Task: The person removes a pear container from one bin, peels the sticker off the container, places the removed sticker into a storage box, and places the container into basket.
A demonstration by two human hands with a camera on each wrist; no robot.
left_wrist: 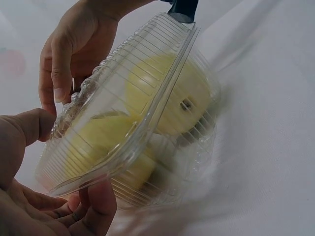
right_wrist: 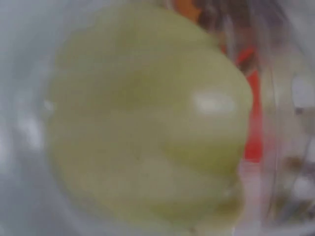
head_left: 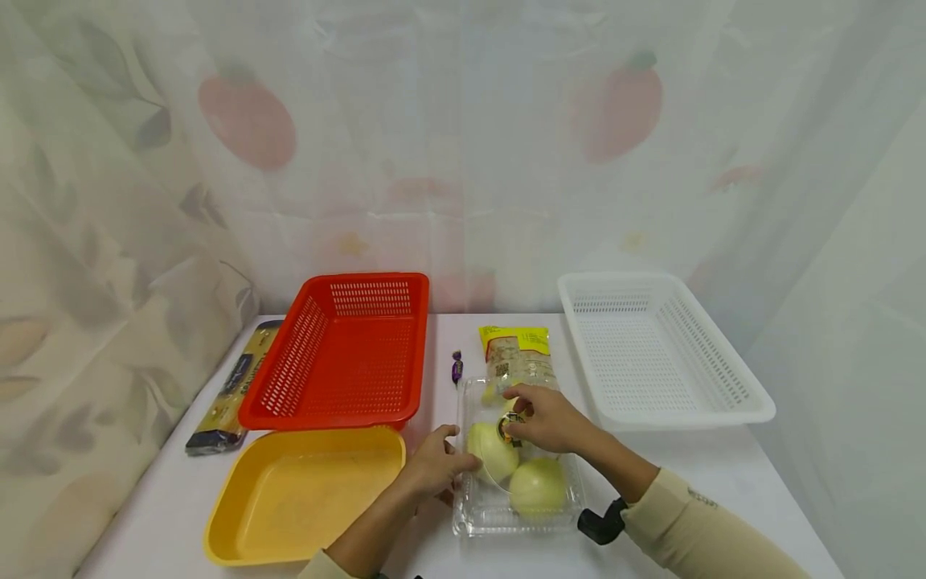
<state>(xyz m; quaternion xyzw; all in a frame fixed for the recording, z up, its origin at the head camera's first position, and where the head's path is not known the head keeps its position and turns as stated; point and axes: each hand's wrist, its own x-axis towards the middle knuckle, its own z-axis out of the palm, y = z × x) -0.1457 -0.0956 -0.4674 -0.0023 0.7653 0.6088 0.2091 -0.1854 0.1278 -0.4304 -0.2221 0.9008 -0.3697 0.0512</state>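
Note:
A clear plastic clamshell container (head_left: 477, 511) holds several round, pale yellow-green fruits (head_left: 538, 486). It has a dark round sticker (head_left: 514, 441) on its lid. My left hand (head_left: 434, 466) grips the container's left side; in the left wrist view its thumb is at the lid and the other fingers are under the rim. Over the lid, my right hand (head_left: 553, 418) has thumb and forefinger spread around the sticker, fingertips right at the plastic. One fruit (right_wrist: 147, 113) seen through the plastic fills the blurred right wrist view.
A red basket (head_left: 424, 346) and a yellow basin (head_left: 217, 523) stand left, with a spaghetti packet (head_left: 242, 378) beside them. A white basket (head_left: 731, 362) stands at the right. Behind the container are a yellow-topped bag (head_left: 517, 350) and a purple wrapped candy (head_left: 457, 368).

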